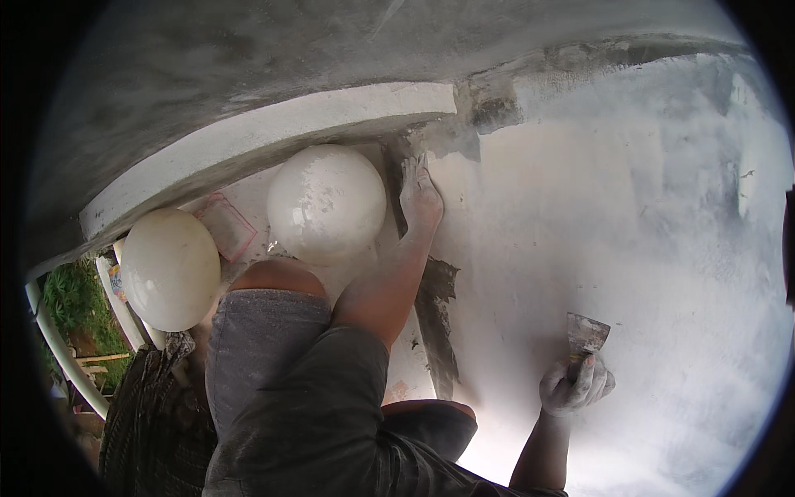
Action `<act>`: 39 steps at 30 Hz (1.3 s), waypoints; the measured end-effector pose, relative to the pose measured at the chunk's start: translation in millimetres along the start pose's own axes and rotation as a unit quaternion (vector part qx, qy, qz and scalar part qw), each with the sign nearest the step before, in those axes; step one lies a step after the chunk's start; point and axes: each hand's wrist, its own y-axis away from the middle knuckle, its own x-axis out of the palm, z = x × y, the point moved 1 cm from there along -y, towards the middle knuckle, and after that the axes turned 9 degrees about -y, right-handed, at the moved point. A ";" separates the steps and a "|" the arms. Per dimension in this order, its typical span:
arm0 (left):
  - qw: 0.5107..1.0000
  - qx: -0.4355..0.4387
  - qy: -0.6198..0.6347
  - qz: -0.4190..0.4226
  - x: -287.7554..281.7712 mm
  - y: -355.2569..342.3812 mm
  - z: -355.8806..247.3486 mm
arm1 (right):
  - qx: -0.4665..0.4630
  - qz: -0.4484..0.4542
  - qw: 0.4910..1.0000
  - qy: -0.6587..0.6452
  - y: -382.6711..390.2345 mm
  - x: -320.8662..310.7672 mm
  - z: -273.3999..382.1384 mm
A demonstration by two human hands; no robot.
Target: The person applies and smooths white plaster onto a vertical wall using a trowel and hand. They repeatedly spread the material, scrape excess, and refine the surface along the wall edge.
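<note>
My right hand (577,388) is closed round the handle of a putty knife (588,333), its flat metal blade pointing up and away from me. The blade appears close to the white-coated wall (538,215), but whether it touches cannot be told. White dust or plaster covers my right fingers. My left hand (421,199), also whitened, lies with its fingers stretched out along the wall's left edge. A dark grey strip (439,323) runs down that edge below it. Nothing shows in my left hand.
Left of my left arm bulges a rounded white form (327,205), with a second white form (172,269) beyond it. A pale ledge (273,132) spans above them. A pinkish clear sheet or bag (228,225) lies between them. Greenery (70,298) shows at far left.
</note>
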 end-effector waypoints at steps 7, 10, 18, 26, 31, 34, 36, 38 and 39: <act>0.999 0.020 0.023 0.015 3.2 -7.4 -2.9 | -0.004 0.000 1.000 0.005 -3.7 7.9 5.8; 0.999 0.013 -0.032 0.011 6.2 1.8 -7.8 | -0.009 -0.011 1.000 -0.005 -4.4 6.7 4.9; 0.999 0.023 0.002 -0.022 6.2 14.6 -18.2 | -0.006 -0.009 0.999 -0.033 -2.6 6.9 4.2; 1.000 -0.011 -0.006 -0.017 -2.4 -4.1 -14.0 | -0.016 0.002 0.999 -0.047 3.5 4.5 2.5; 0.998 -0.001 0.044 0.037 1.2 -4.7 -19.8 | -0.016 0.000 0.999 -0.037 2.3 5.9 0.6; 0.997 -0.062 0.025 0.032 1.2 -6.1 -20.7 | -0.027 0.012 0.999 -0.046 3.2 6.3 1.2; 1.000 0.000 -0.008 0.029 0.0 -8.0 -24.5 | -0.023 0.007 0.998 -0.062 3.0 6.2 1.7; 0.998 0.056 0.013 0.028 -1.8 -9.9 -26.7 | -0.015 0.000 0.999 -0.043 3.5 6.3 1.7; 0.994 0.083 -0.001 0.073 -1.6 -10.9 -26.9 | -0.014 0.014 0.999 -0.031 4.4 6.6 2.1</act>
